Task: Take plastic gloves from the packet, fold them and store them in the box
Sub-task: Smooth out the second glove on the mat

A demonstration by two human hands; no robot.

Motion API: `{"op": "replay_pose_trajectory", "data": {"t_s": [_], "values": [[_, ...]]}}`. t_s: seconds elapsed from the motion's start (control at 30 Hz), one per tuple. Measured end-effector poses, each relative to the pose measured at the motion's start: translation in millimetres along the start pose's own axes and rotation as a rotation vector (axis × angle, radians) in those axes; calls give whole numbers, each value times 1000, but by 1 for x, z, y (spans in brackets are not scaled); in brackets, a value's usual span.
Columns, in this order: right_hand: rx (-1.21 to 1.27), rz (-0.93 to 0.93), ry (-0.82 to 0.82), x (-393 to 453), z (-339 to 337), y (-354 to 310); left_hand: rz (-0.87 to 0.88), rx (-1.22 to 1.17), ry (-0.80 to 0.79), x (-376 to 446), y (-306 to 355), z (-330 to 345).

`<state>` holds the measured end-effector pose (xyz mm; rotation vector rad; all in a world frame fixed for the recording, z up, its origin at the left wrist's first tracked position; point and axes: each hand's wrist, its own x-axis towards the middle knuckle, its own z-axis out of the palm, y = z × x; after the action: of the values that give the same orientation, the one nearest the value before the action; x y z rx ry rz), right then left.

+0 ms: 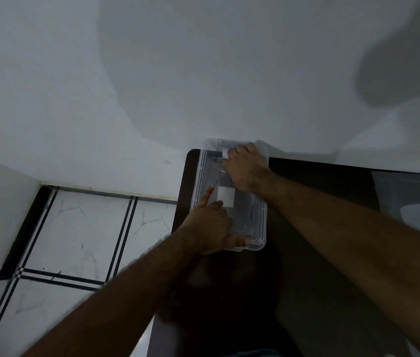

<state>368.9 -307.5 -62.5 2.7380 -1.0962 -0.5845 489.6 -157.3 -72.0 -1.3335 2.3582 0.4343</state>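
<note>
A clear plastic box (260,217) lies on the far left corner of a dark table (306,253), against the wall. My right hand (247,168) rests on the box's far end, fingers curled over the rim near a white patch. My left hand (211,225) is at the near left corner, index finger pointing along the left rim and thumb along the near rim. A white label (225,195) shows in the middle of the box. Whether a lid is on it, or any gloves lie inside, I cannot make out in the dim light.
A pale wall (152,73) stands right behind the table. White floor tiles with dark lines (80,240) lie to the left, below the table's edge. A grey reflective patch (409,197) shows on the table at the right.
</note>
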Motion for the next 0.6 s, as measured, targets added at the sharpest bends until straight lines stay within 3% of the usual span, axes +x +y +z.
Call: {"op": "replay_pose_trajectory", "data": {"t_s": [0.13,0.3,0.43,0.6], "values": [[182,9,21,-39,-5,0,-8,-33,3,-15,1,-1],[471,89,239,-129,1,2,-76,-131,213,-45,23,-4],[493,164,217,-221,23,3,-28,-239,361,-68,68,-1],[509,177,197,-352,93,-6,119,-389,386,-68,153,10]]}}
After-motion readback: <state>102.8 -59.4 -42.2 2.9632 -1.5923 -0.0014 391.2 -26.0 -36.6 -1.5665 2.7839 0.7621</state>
